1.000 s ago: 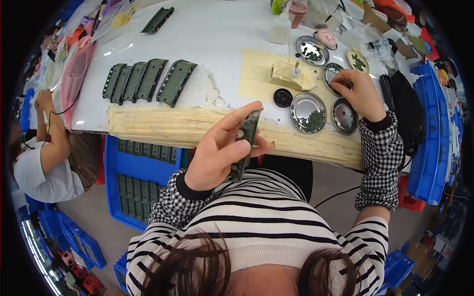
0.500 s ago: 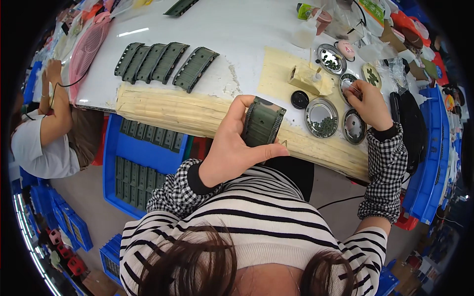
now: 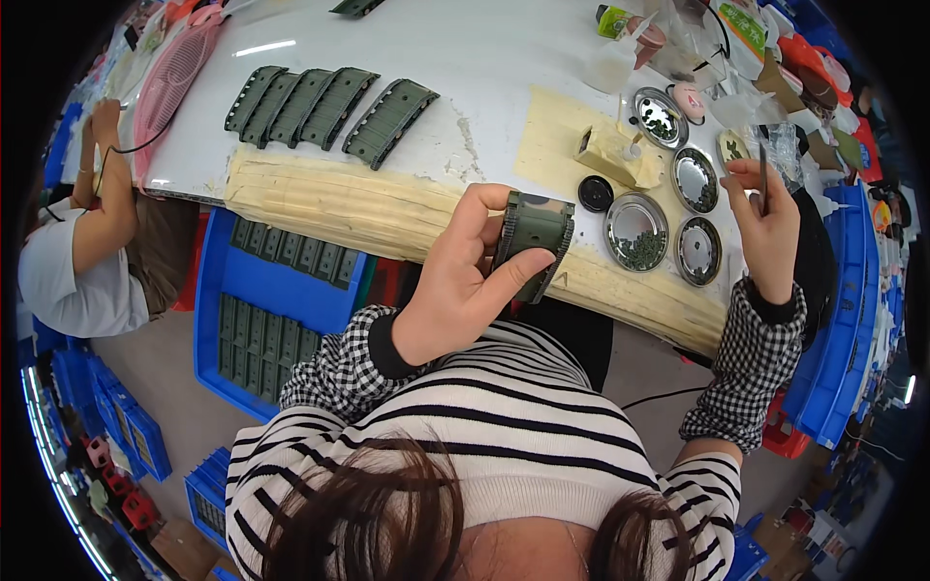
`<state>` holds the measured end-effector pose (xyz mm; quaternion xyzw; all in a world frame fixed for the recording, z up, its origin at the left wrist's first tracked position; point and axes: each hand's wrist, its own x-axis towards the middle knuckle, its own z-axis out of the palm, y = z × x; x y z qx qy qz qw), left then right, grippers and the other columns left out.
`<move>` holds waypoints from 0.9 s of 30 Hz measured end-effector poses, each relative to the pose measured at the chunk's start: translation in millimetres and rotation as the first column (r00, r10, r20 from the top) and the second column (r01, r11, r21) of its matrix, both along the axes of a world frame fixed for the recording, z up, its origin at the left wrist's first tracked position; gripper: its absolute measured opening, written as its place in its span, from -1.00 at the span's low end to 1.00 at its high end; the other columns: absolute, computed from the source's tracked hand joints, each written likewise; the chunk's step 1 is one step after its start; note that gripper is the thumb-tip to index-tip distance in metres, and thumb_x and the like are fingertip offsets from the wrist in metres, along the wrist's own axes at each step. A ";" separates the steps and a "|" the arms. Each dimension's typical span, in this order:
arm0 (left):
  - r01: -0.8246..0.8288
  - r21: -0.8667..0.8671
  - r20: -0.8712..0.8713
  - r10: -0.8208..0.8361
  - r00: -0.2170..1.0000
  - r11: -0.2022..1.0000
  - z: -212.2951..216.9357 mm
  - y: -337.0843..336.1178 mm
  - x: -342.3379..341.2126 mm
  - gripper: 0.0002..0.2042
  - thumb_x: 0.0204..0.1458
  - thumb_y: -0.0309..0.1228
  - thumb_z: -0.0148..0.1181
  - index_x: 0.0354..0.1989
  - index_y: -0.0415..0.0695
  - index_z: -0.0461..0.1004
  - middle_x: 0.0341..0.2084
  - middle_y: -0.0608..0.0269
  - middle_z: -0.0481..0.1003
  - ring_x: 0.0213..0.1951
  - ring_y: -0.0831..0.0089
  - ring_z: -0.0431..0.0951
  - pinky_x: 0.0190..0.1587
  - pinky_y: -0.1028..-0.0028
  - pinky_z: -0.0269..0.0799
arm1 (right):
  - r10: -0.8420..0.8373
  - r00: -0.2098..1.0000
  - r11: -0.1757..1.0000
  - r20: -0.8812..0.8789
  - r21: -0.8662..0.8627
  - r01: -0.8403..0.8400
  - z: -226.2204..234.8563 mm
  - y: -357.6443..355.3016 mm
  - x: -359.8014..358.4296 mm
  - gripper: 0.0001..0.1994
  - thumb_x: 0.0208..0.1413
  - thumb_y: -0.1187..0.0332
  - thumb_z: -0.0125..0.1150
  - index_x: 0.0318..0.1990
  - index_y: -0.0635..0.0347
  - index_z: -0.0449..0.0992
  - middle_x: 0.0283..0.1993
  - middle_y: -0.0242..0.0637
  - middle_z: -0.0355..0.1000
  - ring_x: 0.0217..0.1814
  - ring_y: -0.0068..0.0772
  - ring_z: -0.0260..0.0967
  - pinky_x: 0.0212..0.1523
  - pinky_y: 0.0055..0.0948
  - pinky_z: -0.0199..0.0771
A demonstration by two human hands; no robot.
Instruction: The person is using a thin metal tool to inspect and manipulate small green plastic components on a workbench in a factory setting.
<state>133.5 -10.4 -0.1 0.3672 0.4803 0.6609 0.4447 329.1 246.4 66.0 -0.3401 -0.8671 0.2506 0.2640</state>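
Note:
My left hand (image 3: 450,286) is closed around a curved green camouflage plastic part (image 3: 535,228) with ridged side edges, its thumb lying across the front. Off to the right, my right hand (image 3: 765,228) grips a slim dark tool (image 3: 762,174), held upright; its exact kind is unclear. Beyond those fingers sits a pale dish (image 3: 733,148) with green bits. Nearest on its left are a round metal dish (image 3: 696,180) and another metal dish (image 3: 697,250) with few pieces. A third metal dish (image 3: 635,254) holds many small green pieces.
Several similar curved green parts (image 3: 310,108) line the table's left side. A blue crate (image 3: 218,329) of green parts is below left. A yellow taped block (image 3: 615,157) and black cap (image 3: 596,194) sit near the dishes. Another person (image 3: 82,261) is at far left.
My right hand has left the middle metal dish and moved right, now showing the slim dark tool. The part in my left hand has tilted, and my thumb has moved onto its face.

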 end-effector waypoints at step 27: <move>0.029 -0.003 -0.062 -0.029 0.998 1.000 2.0 -0.7 6.0 -0.53 0.16 -0.60 0.09 0.22 -0.23 0.09 -0.09 0.09 0.46 -0.04 0.46 0.50 0.04 0.48 0.44 | 0.110 0.981 0.955 -0.162 -0.255 -0.149 -15.5 -131.4 -37.9 -0.74 -0.17 0.67 0.35 -0.26 0.19 0.62 -0.50 -0.43 0.44 -0.64 -0.69 0.09 -0.63 -0.64 0.07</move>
